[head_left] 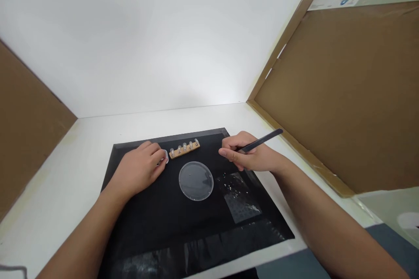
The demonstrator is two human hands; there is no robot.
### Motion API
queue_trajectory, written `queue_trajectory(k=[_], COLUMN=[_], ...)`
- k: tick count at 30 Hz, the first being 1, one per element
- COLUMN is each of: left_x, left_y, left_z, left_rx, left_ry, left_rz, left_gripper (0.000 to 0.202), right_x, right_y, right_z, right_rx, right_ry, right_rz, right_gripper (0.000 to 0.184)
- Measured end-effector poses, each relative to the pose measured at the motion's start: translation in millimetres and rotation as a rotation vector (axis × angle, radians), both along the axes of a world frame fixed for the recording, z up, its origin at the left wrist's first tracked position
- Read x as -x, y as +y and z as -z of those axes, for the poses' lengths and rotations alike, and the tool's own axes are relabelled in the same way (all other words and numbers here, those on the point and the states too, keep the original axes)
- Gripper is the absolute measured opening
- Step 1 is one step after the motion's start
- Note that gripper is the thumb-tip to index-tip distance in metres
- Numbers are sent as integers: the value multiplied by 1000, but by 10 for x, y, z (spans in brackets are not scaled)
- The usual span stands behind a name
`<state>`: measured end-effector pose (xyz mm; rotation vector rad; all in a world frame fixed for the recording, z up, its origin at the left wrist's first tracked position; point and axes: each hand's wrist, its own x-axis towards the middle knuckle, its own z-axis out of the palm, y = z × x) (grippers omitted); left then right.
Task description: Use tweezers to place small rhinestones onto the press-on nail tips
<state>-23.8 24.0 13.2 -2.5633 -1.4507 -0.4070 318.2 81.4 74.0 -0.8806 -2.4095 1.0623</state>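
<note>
My right hand (247, 151) is closed around slim black tweezers (264, 139), whose back end points up and to the right; their tips are hidden by the fingers. It is over the right side of a black mat (150, 218). My left hand (142, 165) rests on the mat's left side, its thumb and fingers closed on a small clear-whitish plastic piece (166, 156), mostly hidden. Right beside that piece lies a cardboard strip (186, 151) bearing several small clear vials or caps. Between the hands sits a round clear dish (196, 182).
A clear plastic sheet or bag (242, 205) with several tiny shiny bits lies right of the dish. Clear tape (222, 242) runs along the mat's near edge. Brown cardboard panels stand left (29, 117) and right (343, 96), with a white wall (157, 39) behind.
</note>
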Motion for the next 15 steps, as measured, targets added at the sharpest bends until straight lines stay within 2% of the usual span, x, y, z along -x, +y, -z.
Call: queue_trajectory(k=[3,6,8,12,15], left_x=[-14,-19,-19,-15,-14], left_y=[-2,5,9,11,9], left_z=[13,25,32,40,45], left_rx=[-29,-39,-43,-70,-109], left_ry=[9,8,-7,-63,-96], left_rz=[16,35,43,59,64], left_gripper=[23,25,26,27,25], right_x=[-44,-103,-136,-184,-214], right_y=[-10,-35,-54,-31,24], right_z=[-72,-132,-147,-100,-33], right_rx=[26,-172,-292,-362,-358], right_ry=[-141,-171,-166,-53,92], right_rz=[36,97,88,-5,-45], right_gripper=[45,49,55,73,73])
